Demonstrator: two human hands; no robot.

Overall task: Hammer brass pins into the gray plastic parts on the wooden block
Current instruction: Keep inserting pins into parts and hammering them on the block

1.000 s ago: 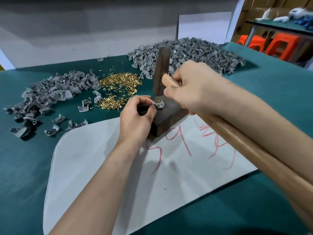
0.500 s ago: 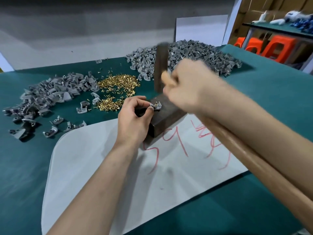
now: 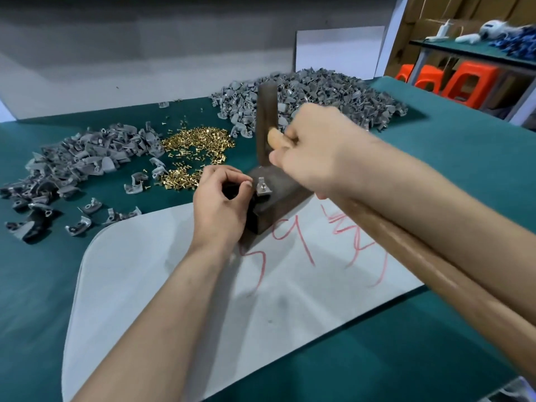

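A dark wooden block [image 3: 285,195] stands on a white sheet [image 3: 179,285] at the table's middle. On the block's top lies a small gray plastic part [image 3: 262,187] with a brass pin in it. My left hand [image 3: 222,201] rests against the block's left side, fingertips pinching the part's left edge. My right hand [image 3: 314,155] grips a hammer [image 3: 266,126] close to its dark head, which hangs raised just behind and above the part. The wooden handle runs back along my right forearm.
A heap of brass pins [image 3: 194,149] lies left of the block. Gray parts lie piled at the left [image 3: 75,161] and at the back [image 3: 313,97]. The table is covered in green cloth [image 3: 464,158]. Orange stools [image 3: 464,82] stand beyond the right edge.
The hammer head has gone up a little and blurred, then stands raised over the part. My left hand has stayed on the part at the block.
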